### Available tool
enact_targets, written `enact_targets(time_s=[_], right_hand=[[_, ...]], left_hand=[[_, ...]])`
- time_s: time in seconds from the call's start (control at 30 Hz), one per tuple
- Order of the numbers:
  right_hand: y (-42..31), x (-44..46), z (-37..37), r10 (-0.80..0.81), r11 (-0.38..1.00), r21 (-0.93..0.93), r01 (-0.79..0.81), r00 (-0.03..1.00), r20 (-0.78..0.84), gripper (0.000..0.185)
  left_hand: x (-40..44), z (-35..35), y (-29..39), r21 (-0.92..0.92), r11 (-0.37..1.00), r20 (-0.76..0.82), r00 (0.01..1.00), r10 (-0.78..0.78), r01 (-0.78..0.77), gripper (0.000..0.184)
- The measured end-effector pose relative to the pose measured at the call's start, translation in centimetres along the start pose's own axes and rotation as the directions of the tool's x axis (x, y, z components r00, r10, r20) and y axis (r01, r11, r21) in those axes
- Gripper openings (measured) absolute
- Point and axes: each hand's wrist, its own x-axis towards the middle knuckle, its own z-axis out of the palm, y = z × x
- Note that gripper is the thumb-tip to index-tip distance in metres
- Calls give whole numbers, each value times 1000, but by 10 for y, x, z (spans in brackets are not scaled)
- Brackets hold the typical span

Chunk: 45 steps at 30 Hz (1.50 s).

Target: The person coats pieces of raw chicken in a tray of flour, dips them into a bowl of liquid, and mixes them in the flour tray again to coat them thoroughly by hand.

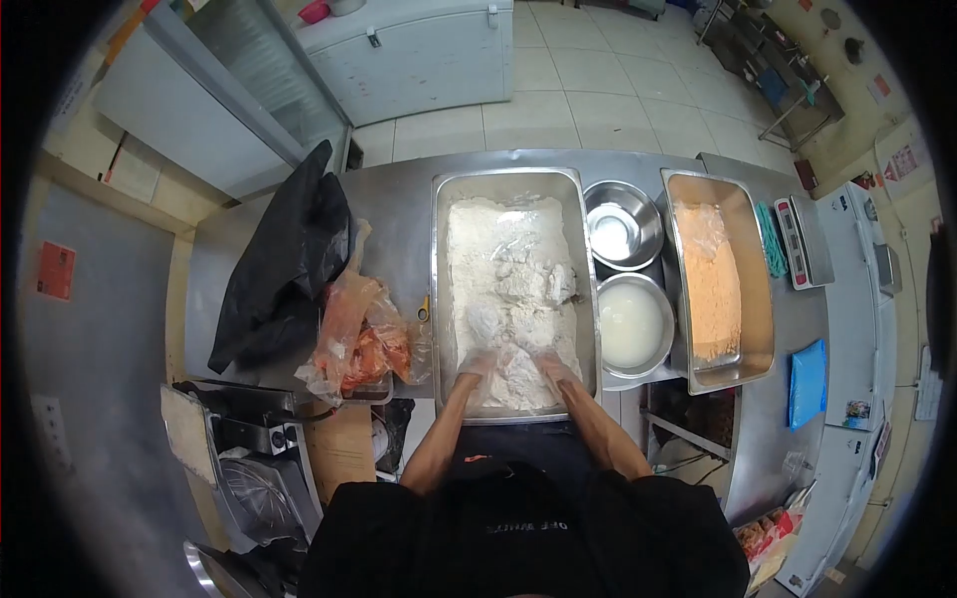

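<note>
Within tray (439, 259), left hand (478, 363), right hand (550, 367), touching powder (478, 239) (white, clumpy)

Floor (528, 120) tiled in off-white; chest freezer (429, 75) placed beyond steel table (394, 199); cream wall (902, 115) at right hung with notices (902, 162).

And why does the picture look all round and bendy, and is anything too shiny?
In the head view, probably a very wide lens: corners go black and the table edge curves; also in the head view, glare whitens the shiny bowl, and the left hand and right hand blend into white powder.
</note>
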Motion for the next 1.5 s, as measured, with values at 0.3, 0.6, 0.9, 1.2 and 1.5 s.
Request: enact_targets(time_s=[0.3, 0.6, 0.9, 1.2, 1.5], right_hand=[[3, 6, -86, -133, 950, 263, 170, 979, -152, 17], [-9, -40, -10, -29, 982, -183, 39, 998, 62, 11], [34, -42, -28, -185, 890, 430, 153, 982, 35, 6], [-32, -28, -43, -87, 921, 347, 174, 964, -251, 14], [-16, 118, -96, -218, 971, -63, 229, 754, -620, 15]], left_hand=[[-58, -36, 98, -967, 211, 158, 986, 49, 144, 24], [51, 55, -102, 65, 984, -64, 984, -165, 169, 29], [-47, -21, 23, -412, 907, -35, 993, -110, 86, 28], [13, 5, -4, 685, 723, -216, 921, 323, -93, 27], [156, -92, 75, 693, 720, -417, 840, 347, 47, 28]])
